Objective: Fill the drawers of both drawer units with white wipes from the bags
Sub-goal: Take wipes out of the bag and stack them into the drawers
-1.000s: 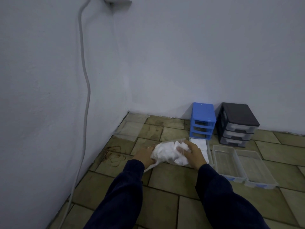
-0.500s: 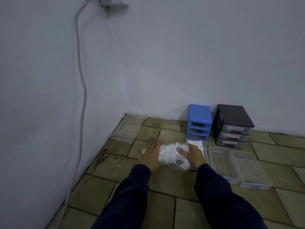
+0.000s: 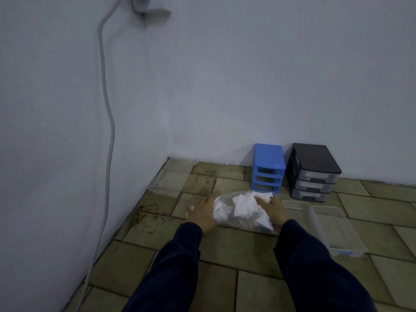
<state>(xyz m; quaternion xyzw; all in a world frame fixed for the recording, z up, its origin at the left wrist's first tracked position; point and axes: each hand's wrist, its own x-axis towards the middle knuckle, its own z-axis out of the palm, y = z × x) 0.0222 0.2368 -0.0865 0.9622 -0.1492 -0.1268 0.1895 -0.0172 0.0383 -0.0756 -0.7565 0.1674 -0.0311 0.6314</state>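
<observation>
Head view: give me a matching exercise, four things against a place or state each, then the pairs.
1. blue drawer unit
2. black drawer unit
3. bag of wipes
4. two clear drawers

A. on the floor, out of any unit
B. between both hands
C. all three slots empty
D. drawers in place

Pairs: 1-C, 2-D, 3-B, 4-A

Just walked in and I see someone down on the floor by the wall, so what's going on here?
A person in dark sleeves has both hands on a clear bag of white wipes lying on the tiled floor: the left hand at its left side, the right hand on top at its right. The blue drawer unit stands with bare slots; two clear drawers lie empty on the floor. The black drawer unit keeps its drawers in.
</observation>
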